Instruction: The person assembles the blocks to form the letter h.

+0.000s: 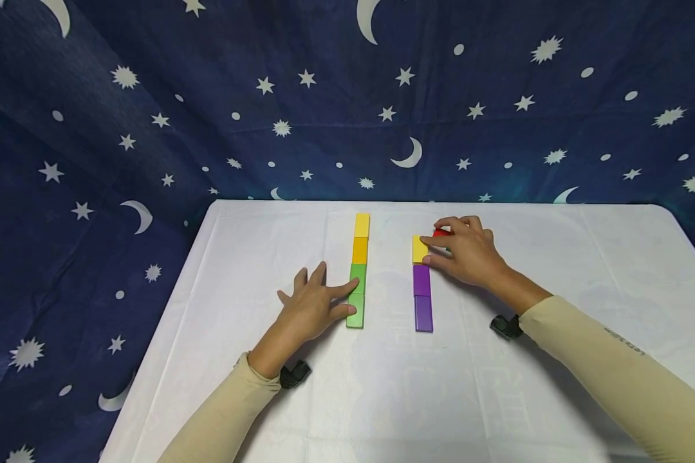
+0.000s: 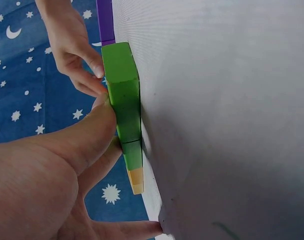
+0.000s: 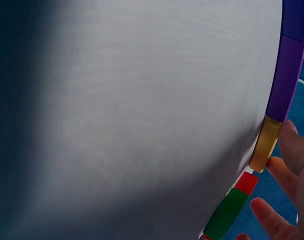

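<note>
My left hand [image 1: 307,312] has its fingers spread, thumb and index finger touching two green blocks [image 1: 356,321]. An orange-yellow block [image 1: 360,249] and a yellow block [image 1: 362,225] continue that row towards the back. To the right, the thumb and index fingertips of my right hand [image 1: 469,254] rest on another yellow block [image 1: 418,251]. Its other fingers reach over a red block [image 3: 246,183] and a dark green block [image 3: 226,214], mostly hidden in the head view. Two purple blocks [image 1: 421,280] line up in front of that yellow block.
A white cloth [image 1: 417,399] covers the table, whose back edge lies just beyond the blocks. Dark blue fabric [image 1: 324,148] with moons and stars hangs behind and to the left. Black wrist devices [image 1: 295,374] are worn at both sleeves.
</note>
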A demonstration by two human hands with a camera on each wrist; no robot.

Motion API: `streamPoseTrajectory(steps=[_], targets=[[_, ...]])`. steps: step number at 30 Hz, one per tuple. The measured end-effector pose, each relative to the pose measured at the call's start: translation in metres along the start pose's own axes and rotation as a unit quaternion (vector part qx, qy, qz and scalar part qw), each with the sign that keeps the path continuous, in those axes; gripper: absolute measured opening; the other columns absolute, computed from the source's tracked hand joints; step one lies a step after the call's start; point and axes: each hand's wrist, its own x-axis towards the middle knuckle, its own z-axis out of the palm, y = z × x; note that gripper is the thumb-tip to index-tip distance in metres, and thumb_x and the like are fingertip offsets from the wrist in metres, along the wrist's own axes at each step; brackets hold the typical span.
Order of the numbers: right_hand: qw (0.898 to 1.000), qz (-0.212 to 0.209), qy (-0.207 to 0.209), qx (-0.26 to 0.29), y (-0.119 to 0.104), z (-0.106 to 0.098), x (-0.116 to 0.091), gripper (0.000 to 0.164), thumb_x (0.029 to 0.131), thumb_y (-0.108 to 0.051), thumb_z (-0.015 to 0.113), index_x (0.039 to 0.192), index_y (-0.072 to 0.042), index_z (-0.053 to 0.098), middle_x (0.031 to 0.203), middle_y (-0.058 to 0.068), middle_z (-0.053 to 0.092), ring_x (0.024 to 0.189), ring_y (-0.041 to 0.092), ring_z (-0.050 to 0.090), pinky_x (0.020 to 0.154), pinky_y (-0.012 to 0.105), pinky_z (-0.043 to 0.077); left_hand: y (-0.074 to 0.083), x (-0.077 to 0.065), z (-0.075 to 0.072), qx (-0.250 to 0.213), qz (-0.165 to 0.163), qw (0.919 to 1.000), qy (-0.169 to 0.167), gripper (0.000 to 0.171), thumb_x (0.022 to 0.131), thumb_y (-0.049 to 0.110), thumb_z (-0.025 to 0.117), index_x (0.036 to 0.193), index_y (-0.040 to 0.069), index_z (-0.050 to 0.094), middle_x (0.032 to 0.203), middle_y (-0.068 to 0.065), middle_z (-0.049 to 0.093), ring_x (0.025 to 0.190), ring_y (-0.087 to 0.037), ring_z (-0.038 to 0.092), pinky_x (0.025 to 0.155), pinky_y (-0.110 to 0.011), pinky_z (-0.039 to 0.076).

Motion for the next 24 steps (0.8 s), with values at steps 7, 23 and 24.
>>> streamPoseTrajectory(steps=[7, 23, 24], targets=[[1.000, 0.014, -0.016, 0.000, 0.0007, 0.0000, -0.0010, 0.047, 0.092, -0.043, 0.075, 0.136, -0.026, 0.068, 0.144, 0.014, 0.052, 0.135, 0.045, 0.034, 0.094, 0.064, 0.035, -0.0003, 0.0001, -0.0001, 0.001, 0.001, 1.0000, 0.000, 0.057, 0.090, 0.057, 0.069, 0.143, 0.050, 0.052, 0.167, -0.020, 0.026, 0.151, -0.055, 0.018, 0.098, -0.091, 0.019], [1.000, 0.018, -0.007, 0.017, -0.0003, 0.0036, -0.0019, 0.043, 0.094, -0.040, 0.072, 0.135, -0.024, 0.069, 0.143, 0.016, 0.052, 0.133, 0.044, 0.037, 0.095, 0.063, 0.036, -0.0006, 0.0009, 0.0004, 0.002, 0.001, 1.0000, -0.001, 0.057, 0.090, 0.057, 0.069, 0.144, 0.049, 0.052, 0.167, -0.020, 0.025, 0.151, -0.056, 0.017, 0.097, -0.092, 0.019], [1.000, 0.015, -0.001, 0.019, -0.0005, 0.0038, -0.0024, 0.044, 0.094, -0.040, 0.073, 0.134, -0.024, 0.070, 0.143, 0.015, 0.053, 0.132, 0.043, 0.037, 0.095, 0.062, 0.036, -0.0006, 0.0010, 0.0004, 0.002, 0.001, 1.0000, -0.001, 0.057, 0.090, 0.057, 0.069, 0.144, 0.049, 0.052, 0.168, -0.020, 0.025, 0.151, -0.056, 0.017, 0.097, -0.092, 0.019]])
